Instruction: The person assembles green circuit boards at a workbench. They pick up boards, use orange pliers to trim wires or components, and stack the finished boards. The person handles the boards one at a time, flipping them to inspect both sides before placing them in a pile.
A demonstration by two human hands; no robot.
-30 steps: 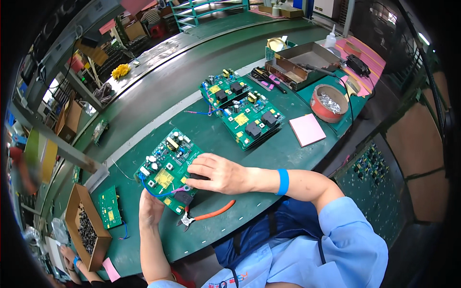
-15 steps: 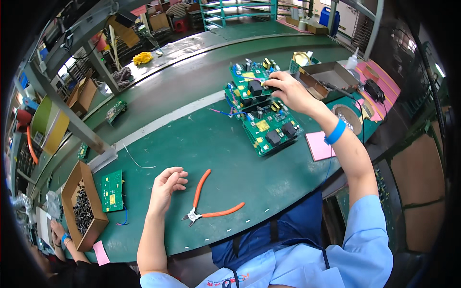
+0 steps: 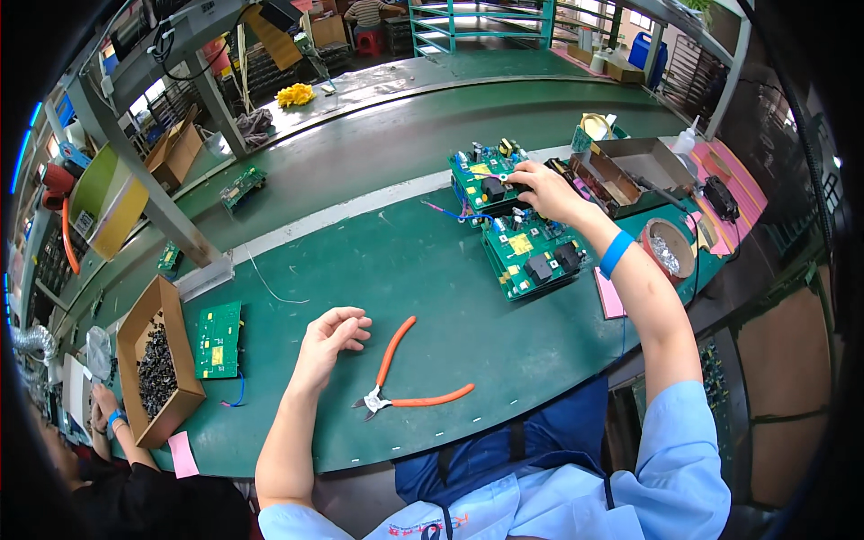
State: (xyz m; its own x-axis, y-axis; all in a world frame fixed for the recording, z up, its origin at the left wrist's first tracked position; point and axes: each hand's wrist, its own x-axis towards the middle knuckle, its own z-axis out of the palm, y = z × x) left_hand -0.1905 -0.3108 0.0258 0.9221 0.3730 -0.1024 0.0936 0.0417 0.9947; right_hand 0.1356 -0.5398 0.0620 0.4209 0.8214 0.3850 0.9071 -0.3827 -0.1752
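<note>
My right hand [image 3: 547, 191] reaches far forward, its fingers closed at the right edge of a green circuit board [image 3: 481, 171] with black, blue and yellow parts. That board is at the top of a back stack; whether it rests or is held up I cannot tell. Just in front stands another stack of circuit boards [image 3: 520, 243], with a blue and purple wire beside it. My left hand [image 3: 333, 344] hovers over the green table, empty, fingers loosely bent and apart. To its right lie diagonal cutters [image 3: 374, 400] with spread orange handles.
At left are a single circuit board [image 3: 219, 337] and a cardboard box [image 3: 184, 396] of small black parts. Another person's hand [image 3: 104, 405] is beyond it. At right stand a round tub [image 3: 684, 236], a cardboard tray [image 3: 670, 162] and a pink pad [image 3: 608, 293].
The whole view has shifted a little. The board at my right hand appears slightly nearer the front stack. My left hand stays beside the cutters, much as before.
</note>
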